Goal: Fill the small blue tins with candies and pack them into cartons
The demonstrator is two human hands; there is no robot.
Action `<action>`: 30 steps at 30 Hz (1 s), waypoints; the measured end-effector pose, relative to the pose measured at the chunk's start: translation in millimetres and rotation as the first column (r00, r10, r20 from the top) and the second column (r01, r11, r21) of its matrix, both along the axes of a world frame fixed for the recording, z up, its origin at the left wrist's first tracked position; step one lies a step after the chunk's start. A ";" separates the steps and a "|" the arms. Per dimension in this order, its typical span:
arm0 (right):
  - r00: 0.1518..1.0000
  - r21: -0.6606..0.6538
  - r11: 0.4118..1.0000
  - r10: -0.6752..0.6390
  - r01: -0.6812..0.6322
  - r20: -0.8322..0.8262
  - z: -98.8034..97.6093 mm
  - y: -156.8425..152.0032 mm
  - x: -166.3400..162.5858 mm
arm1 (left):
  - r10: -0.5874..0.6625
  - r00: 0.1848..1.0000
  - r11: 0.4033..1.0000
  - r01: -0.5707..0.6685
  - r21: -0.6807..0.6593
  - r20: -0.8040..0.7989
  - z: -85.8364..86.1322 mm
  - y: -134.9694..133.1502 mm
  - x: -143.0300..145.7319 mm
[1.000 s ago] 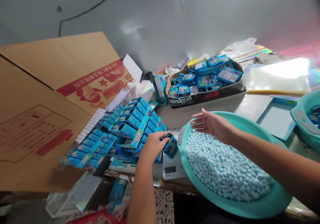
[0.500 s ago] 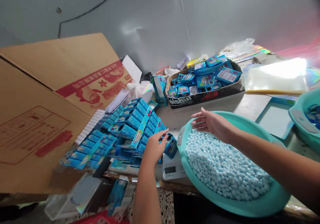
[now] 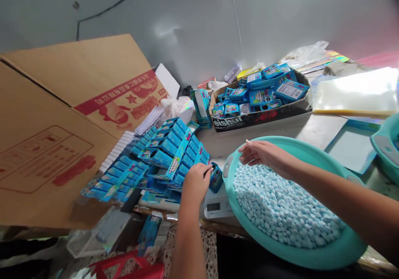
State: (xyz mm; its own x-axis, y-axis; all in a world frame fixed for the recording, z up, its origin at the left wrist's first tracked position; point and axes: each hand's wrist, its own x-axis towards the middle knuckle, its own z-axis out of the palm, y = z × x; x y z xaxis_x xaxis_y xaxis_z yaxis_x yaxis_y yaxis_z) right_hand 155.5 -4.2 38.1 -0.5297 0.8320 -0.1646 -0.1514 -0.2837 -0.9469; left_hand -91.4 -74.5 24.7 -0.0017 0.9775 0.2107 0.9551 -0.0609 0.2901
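Observation:
A small blue candy box (image 3: 215, 179) stands on a white scale (image 3: 218, 207), its top showing a dark opening. My left hand (image 3: 197, 180) is at the box's left side, thumb and fingers pinched at its upper edge. Over the near-left rim of a turquoise basin (image 3: 299, 141) is my right hand (image 3: 262, 153), fingers curled in; what they hold, if anything, is hidden. Pale blue candies (image 3: 280, 208) fill much of the basin. Left of my left hand are stacked blue boxes (image 3: 170, 148) with open round holes.
A cut-down carton (image 3: 258, 121) of blue boxes stands behind the basin. A large cardboard box (image 3: 102, 104) takes up the left. Another turquoise basin (image 3: 385, 146) and a shallow blue tray (image 3: 350, 146) are at the right. Below the table edge is a red plastic item (image 3: 131, 266).
My left hand's fingers have drawn together at the box's edge. My right hand's fingers, stretched before, have curled in over the basin. The view has shifted slightly.

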 end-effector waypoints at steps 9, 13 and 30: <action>0.999 0.042 0.999 -0.019 0.020 -0.028 -4.1 2.8 1.2 | -0.335 0.941 0.942 0.336 -0.009 0.057 0.1 -11.3 77.8; 1.000 0.080 0.997 -0.004 0.003 0.012 -7.1 2.9 -0.2 | -0.533 0.840 0.781 0.439 -0.444 -0.107 -14.8 -19.0 134.2; 0.975 0.247 0.969 -0.086 0.034 0.204 5.3 0.4 0.2 | -0.588 0.788 0.807 0.556 -0.199 -0.184 -34.2 -43.0 147.0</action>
State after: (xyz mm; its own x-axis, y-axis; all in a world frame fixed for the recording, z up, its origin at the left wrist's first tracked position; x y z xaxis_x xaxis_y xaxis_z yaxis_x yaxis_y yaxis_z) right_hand 155.6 -3.8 43.4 -0.4524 0.8898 -0.0591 0.0502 -0.0407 -0.9979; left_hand 55.6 -117.4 -9.5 0.5977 0.8017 0.0085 0.7958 -0.5945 0.1157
